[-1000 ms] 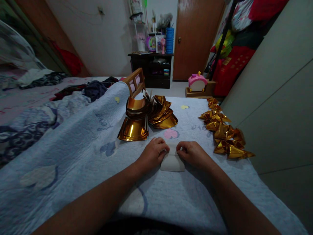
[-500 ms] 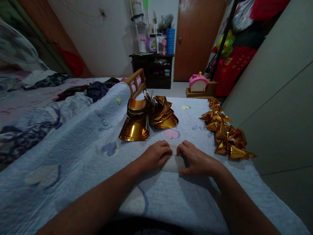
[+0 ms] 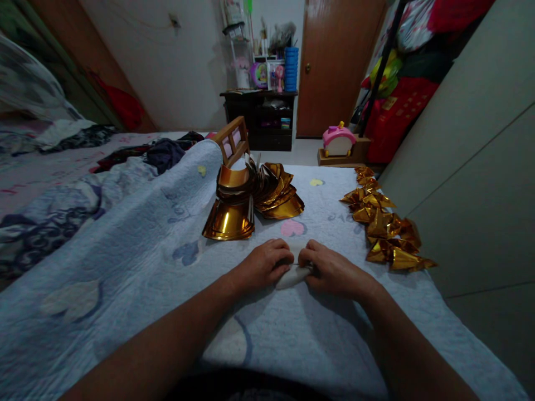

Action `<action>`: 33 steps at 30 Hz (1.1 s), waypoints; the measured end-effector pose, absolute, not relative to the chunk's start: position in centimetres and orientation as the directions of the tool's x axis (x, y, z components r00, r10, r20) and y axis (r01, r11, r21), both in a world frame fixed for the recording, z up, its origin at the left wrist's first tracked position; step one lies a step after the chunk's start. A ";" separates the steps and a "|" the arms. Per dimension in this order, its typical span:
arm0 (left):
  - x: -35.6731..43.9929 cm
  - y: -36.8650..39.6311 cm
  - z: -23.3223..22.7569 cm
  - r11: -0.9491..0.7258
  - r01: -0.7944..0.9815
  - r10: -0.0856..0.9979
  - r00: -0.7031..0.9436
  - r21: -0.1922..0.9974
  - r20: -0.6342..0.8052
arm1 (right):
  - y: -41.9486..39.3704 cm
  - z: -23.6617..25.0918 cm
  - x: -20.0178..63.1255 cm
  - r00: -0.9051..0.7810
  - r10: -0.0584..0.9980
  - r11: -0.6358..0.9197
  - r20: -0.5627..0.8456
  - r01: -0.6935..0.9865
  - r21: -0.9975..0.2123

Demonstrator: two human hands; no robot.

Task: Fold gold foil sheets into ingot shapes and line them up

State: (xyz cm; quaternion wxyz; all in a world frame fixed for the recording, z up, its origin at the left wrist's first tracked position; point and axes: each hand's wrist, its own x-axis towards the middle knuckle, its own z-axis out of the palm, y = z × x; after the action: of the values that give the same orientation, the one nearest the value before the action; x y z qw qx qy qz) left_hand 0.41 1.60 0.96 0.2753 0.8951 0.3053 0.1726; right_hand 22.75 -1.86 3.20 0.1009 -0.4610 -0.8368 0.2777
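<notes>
A sheet of pale paper [image 3: 291, 278] lies on the blue quilt [image 3: 167, 289] between my hands, its near right part curled up and a crease line across its middle. My left hand [image 3: 267, 262] pinches the paper's left side with curled fingers. On the right side, my right hand [image 3: 328, 266] grips the raised edge between thumb and fingers. Beyond them stands a fanned stack of shiny gold foil paper [image 3: 232, 217]. Along the right edge of the bed lie several folded gold pieces [image 3: 382, 225] in a heap.
A small wooden rail [image 3: 234, 142] stands behind the gold stack. Rumpled clothes [image 3: 167, 153] lie to the left. Farther off are a dark cabinet [image 3: 259, 120], a pink toy [image 3: 338, 140] and a wooden door [image 3: 334, 72]. A pale panel [image 3: 472, 184] borders the bed's right side.
My right hand has closed its thumb towards the fingers and lifted the paper's near right part, which lay flat before. My left hand stays nearly in place.
</notes>
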 end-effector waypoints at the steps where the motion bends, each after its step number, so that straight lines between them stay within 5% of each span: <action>1: 0.4 1.6 1.2 -0.660 0.453 0.640 0.757 0.600 0.132 | -1.7 3.1 22.8 -0.550 0.831 0.417 -0.081 0.713 -0.564; 33: -0.3 1.2 2.3 -0.642 0.443 0.634 0.766 0.626 0.108 | -1.8 3.9 22.6 -0.567 0.807 0.400 -0.163 0.729 -0.556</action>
State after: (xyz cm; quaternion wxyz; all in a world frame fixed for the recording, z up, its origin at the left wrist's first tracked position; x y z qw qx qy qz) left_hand -0.27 1.23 2.29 0.2962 0.8917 0.3020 0.1611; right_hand 22.61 -1.77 3.94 0.0661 -0.4603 -0.8341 0.2967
